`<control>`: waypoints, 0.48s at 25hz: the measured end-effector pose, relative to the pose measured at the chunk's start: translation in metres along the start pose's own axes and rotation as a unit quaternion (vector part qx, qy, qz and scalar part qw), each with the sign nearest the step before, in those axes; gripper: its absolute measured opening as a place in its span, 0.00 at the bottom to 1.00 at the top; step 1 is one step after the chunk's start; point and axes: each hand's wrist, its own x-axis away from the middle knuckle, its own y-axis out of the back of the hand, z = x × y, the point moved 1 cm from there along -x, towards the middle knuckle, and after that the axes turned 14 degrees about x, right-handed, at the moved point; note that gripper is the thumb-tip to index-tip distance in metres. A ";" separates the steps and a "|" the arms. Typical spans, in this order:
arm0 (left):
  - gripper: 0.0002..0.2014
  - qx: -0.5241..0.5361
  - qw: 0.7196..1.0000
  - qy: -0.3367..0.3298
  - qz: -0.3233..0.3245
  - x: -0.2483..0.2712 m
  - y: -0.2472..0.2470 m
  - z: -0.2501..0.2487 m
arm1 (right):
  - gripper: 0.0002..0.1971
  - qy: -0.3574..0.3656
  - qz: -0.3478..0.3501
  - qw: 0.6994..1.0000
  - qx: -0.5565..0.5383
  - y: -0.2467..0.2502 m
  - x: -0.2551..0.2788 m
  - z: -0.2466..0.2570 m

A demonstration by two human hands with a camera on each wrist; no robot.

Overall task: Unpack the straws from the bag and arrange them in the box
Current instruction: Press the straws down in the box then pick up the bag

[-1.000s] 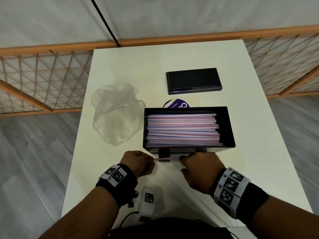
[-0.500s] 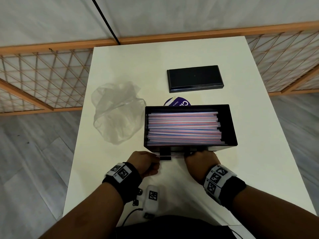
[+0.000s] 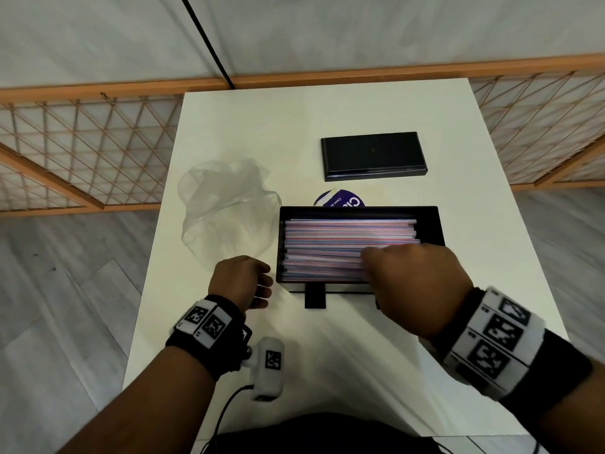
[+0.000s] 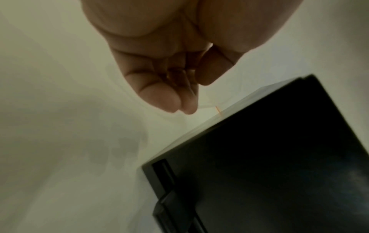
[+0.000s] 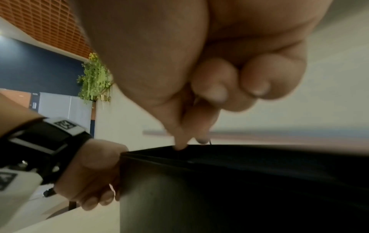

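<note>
A black box (image 3: 432, 224) in mid-table holds a level layer of several pink, blue and white straws (image 3: 327, 244). My right hand (image 3: 370, 260) is over the box's near right part, thumb and forefinger pinched on a blurred straw (image 5: 155, 132) just above the rim (image 5: 239, 181). Beside the box's near left corner (image 4: 259, 157) my left hand (image 3: 262, 290) hangs with fingers loosely curled (image 4: 191, 94) and holds nothing. The clear plastic bag (image 3: 226, 217) lies crumpled and empty to the left of the box.
The box's black lid (image 3: 373, 155) lies flat behind it. A purple round label (image 3: 340, 201) peeks out at the box's far wall. The white table (image 3: 343, 371) has wooden lattice fencing on both sides. A white tagged device (image 3: 268, 368) with a cable hangs by my left wrist.
Both hands held a straw in front of the box. My left hand has let go and stayed at the near left corner; my right hand has moved forward over the straws.
</note>
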 end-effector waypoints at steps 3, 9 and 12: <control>0.10 0.009 1.000 -0.019 0.002 0.004 -0.002 -0.006 | 0.14 0.002 0.021 0.999 -0.035 -0.015 -0.003 0.003; 0.07 0.017 0.994 -0.111 -0.016 0.014 0.001 -0.026 | 0.14 -0.025 0.062 0.981 -0.182 -0.032 -0.016 -0.025; 0.08 0.026 0.988 -0.153 -0.015 0.021 -0.003 -0.041 | 0.08 -0.029 0.082 0.974 -0.207 -0.034 -0.016 -0.027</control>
